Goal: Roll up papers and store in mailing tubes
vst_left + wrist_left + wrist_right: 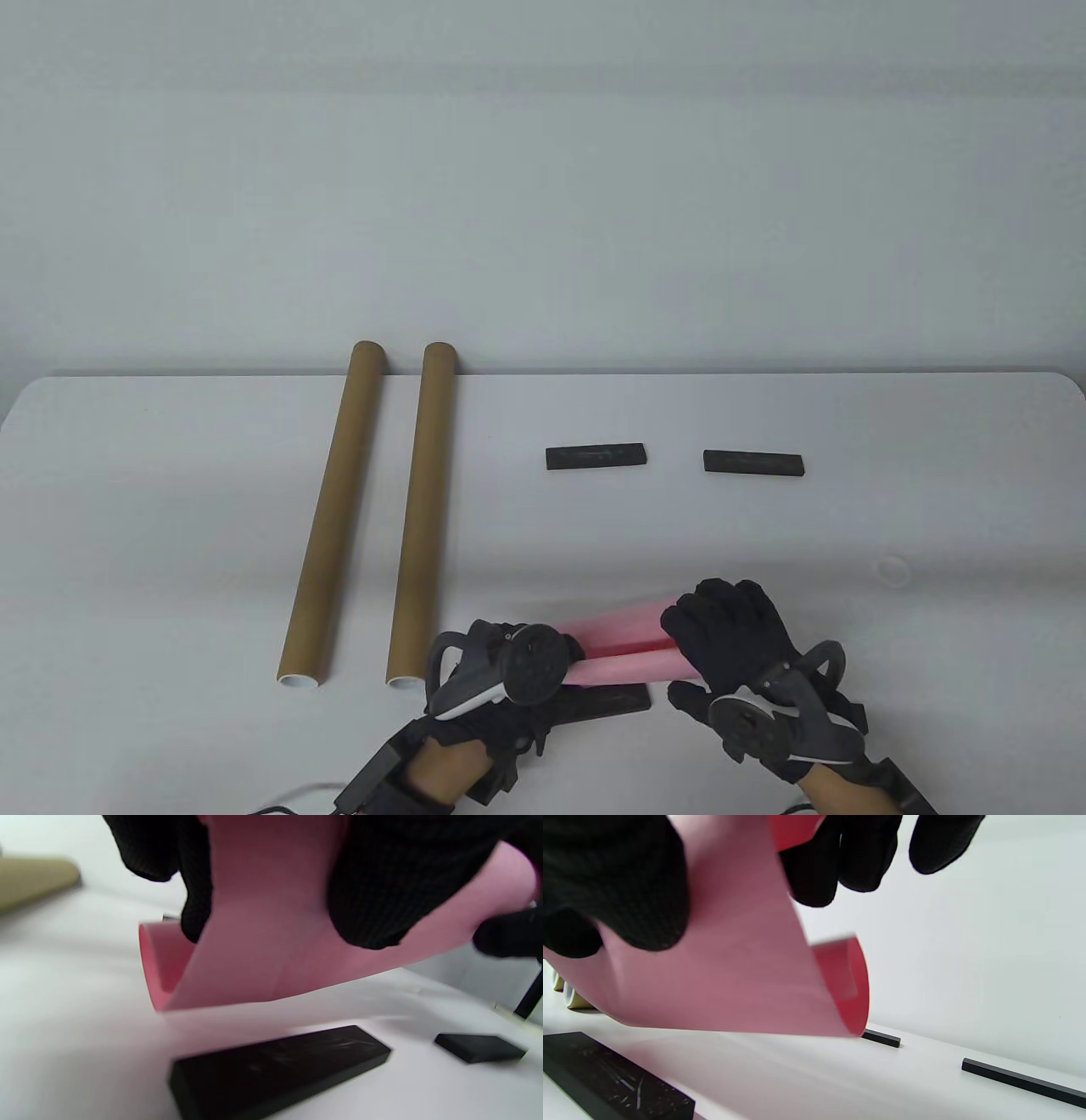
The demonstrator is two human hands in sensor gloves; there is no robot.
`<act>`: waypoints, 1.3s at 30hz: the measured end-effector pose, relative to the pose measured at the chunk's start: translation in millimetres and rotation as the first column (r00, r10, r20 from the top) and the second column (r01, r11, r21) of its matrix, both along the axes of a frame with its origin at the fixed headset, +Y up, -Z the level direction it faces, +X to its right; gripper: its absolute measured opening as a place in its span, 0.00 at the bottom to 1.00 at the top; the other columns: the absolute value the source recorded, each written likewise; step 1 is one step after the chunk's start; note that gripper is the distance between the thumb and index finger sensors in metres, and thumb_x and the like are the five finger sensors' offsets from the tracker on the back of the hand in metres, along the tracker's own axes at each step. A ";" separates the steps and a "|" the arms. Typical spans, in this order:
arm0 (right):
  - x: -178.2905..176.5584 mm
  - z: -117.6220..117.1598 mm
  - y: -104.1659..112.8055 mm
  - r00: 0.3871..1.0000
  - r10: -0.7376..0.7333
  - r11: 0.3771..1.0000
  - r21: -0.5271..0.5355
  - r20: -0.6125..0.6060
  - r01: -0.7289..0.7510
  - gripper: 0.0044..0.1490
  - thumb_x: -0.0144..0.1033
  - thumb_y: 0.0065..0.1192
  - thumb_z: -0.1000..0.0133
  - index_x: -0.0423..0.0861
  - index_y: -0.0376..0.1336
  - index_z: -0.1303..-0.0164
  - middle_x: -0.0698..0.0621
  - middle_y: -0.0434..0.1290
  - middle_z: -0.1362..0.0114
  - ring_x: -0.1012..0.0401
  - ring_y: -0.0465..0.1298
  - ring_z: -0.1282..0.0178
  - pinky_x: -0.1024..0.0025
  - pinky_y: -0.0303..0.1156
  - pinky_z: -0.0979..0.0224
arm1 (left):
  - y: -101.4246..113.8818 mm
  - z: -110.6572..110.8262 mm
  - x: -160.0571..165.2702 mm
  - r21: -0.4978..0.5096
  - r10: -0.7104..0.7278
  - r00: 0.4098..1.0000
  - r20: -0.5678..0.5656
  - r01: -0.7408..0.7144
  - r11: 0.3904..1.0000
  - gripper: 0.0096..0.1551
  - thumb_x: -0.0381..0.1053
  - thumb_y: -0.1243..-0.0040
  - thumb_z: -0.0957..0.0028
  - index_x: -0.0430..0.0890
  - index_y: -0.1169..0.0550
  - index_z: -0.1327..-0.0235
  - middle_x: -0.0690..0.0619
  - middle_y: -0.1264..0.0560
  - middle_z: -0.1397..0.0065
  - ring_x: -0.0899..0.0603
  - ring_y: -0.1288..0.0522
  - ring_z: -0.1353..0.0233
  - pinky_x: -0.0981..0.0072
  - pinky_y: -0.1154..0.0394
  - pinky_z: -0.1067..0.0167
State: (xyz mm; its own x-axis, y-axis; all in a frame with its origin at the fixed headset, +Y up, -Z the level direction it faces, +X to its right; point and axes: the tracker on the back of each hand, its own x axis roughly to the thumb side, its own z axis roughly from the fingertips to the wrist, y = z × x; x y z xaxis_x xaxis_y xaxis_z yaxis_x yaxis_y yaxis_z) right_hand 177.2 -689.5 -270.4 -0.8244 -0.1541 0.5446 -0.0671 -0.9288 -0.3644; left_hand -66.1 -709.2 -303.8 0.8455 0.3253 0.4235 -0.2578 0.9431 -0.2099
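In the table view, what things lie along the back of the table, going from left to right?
Left brown cardboard mailing tube → right brown cardboard mailing tube → left flat black bar → right flat black bar.

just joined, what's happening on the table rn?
Both gloved hands are holding a pink paper that is partly rolled, raised just above the table: the left hand grips one end, the right hand the other. A black bar lies under it. Two brown mailing tubes lie untouched on the left, two more black bars farther back.
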 end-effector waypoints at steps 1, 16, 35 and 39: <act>-2.0 0.6 -0.9 1.000 -0.006 1.000 0.010 0.010 0.006 0.45 0.57 0.79 0.53 0.48 0.67 0.29 0.47 0.71 0.24 0.42 0.69 0.20 0.33 0.63 0.20 | -0.7 -0.4 0.2 -0.005 0.006 1.000 0.005 -0.006 1.000 0.23 0.61 0.23 0.64 0.60 0.17 0.55 0.60 0.14 0.56 0.51 0.13 0.52 0.49 0.26 0.33; 15.8 -26.2 -12.7 0.939 -0.320 0.780 -0.527 0.130 0.339 0.24 0.51 0.78 0.50 0.46 0.78 0.53 0.46 0.83 0.45 0.42 0.81 0.39 0.35 0.74 0.34 | 12.0 21.9 17.1 0.522 -0.354 0.935 -0.029 0.316 0.792 0.37 0.63 0.24 0.64 0.58 0.26 0.41 0.60 0.18 0.47 0.51 0.16 0.44 0.47 0.30 0.30; 13.0 -13.6 1.5 0.982 -0.180 0.952 -0.238 0.062 0.190 0.25 0.54 0.75 0.49 0.49 0.78 0.51 0.49 0.83 0.43 0.44 0.81 0.35 0.36 0.72 0.30 | 3.7 11.4 8.6 0.376 -0.276 0.961 -0.022 0.263 0.889 0.41 0.66 0.27 0.65 0.57 0.28 0.37 0.57 0.20 0.39 0.47 0.18 0.37 0.44 0.34 0.28; 19.0 -18.5 -0.8 0.960 -0.270 0.895 -0.347 0.077 0.280 0.28 0.62 0.72 0.50 0.48 0.82 0.63 0.49 0.87 0.52 0.45 0.85 0.42 0.37 0.75 0.34 | 8.1 17.1 12.3 0.494 -0.325 0.944 -0.056 0.309 0.813 0.39 0.64 0.25 0.65 0.57 0.27 0.39 0.59 0.19 0.44 0.50 0.17 0.41 0.45 0.32 0.29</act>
State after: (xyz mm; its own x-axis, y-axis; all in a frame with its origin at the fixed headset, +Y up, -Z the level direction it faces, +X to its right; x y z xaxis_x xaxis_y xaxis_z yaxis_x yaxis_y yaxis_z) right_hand 196.2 -690.3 -288.9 -0.8210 0.2780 0.4987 -0.3332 -0.9426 -0.0230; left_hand -53.8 -701.1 -286.7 0.8501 -0.2146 0.4810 0.0718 0.9519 0.2978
